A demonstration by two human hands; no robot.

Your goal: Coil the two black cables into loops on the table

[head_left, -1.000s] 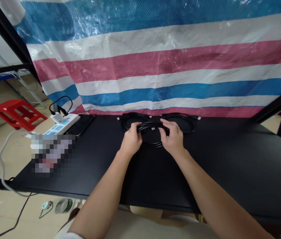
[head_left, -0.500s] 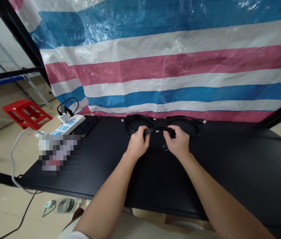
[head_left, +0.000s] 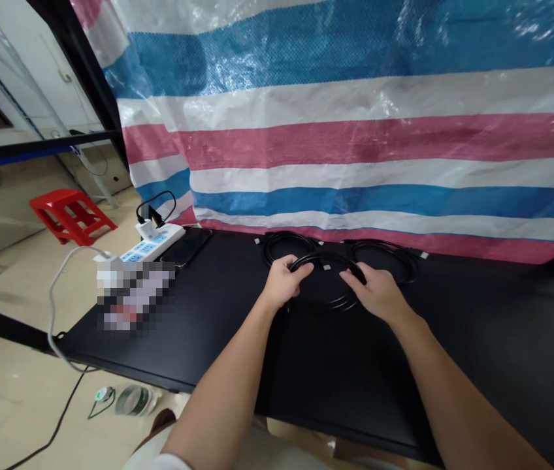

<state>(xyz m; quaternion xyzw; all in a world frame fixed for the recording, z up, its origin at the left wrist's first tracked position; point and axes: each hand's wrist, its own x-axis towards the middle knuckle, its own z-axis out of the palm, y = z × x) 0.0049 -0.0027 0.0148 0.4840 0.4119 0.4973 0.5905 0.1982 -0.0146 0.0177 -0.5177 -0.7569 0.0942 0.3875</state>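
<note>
Between my hands is a coiled black cable (head_left: 328, 257), its loop tilted just above the table. My left hand (head_left: 284, 282) is closed round the left side of the coil, thumb on top. On the opposite side, my right hand (head_left: 374, 290) grips the coil with the thumb pointing inward. Behind them lie two more black cable coils: a left coil (head_left: 270, 247) and a right coil (head_left: 407, 256), both flat on the table with light connector ends showing. Part of the held coil is hidden by my fingers.
The black table (head_left: 208, 313) carries a white power strip (head_left: 159, 241) with plugs and a dark phone (head_left: 187, 247) at left. Striped plastic sheeting (head_left: 345, 143) hangs along the back. A red stool (head_left: 72, 215) and a clear bottle (head_left: 134, 399) are on the floor.
My hands have spread further apart, and the held cable coil looks wider between them. The camera view has shifted, moving the surroundings rightward in the picture.
</note>
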